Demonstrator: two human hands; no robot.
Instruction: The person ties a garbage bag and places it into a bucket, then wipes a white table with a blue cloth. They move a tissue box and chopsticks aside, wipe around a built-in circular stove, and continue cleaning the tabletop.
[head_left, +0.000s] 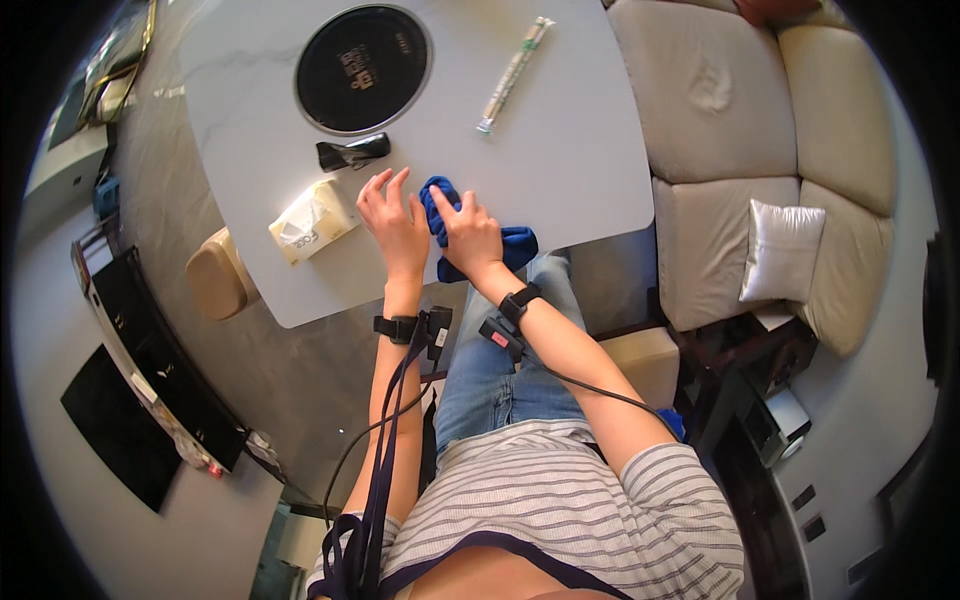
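A crumpled blue cloth (519, 244) lies at the near edge of the grey-white table (577, 180), one end hanging slightly over it. My right hand (472, 231) rests on the cloth, with the index finger stretched along its bunched far part; whether the fingers grip it is hard to tell. Just left of the cloth, my left hand (395, 223) is held with its fingers spread and nothing in it. A soft tissue pack (313, 221) lies left of that hand. Beyond the hands is a folded shiny black item (354, 152), its kind unclear.
Farther back on the table are a round black plate-like disc (364, 69) and wrapped disposable chopsticks (516, 75). A beige sofa (720, 112) with a silvery cushion (782, 251) stands to the right. A tan stool (217, 277) is at the table's left edge. Cables run from both wrists.
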